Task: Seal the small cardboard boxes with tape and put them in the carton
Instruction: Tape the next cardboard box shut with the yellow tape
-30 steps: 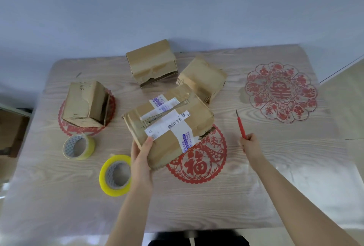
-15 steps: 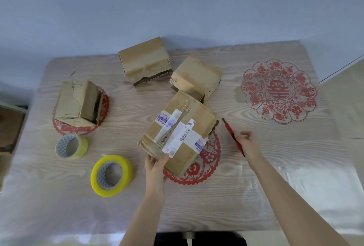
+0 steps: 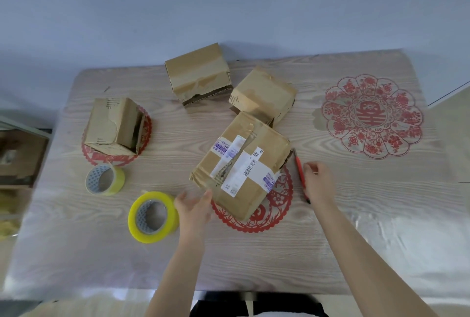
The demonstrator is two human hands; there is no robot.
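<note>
**Status change: labelled box**

1. A second ago the labelled box (image 3: 241,166) was tipped up in the left grip (image 3: 194,206). It has since been turned and lowered. It now lies flat at the centre of the bench (image 3: 254,260), partly over a red paper-cut (image 3: 254,222), with its far corner close against the far-right box (image 3: 263,94).
2. The left grip has released the box. Its fingers are spread and relaxed, and only the thumb touches the box's near-left corner.
3. The red cutter (image 3: 298,164), previously pointing away from the person, now lies along the bench just right of the labelled box. The right grip (image 3: 316,182) rests over its near half. Whether it pinches the cutter cannot be told.

**Meaning for the task**

- The box appears positioned for taping. Its top seam, running through torn labels, looks unsealed.
- The large tape roll (image 3: 148,236) sits just left of the left grip and is the likely next pick. The small tape roll (image 3: 104,179) lies further left.
- The left box (image 3: 114,126), the far box (image 3: 197,72) and the far-right box are not yet handled.
- No carton can be identified in view.
</note>
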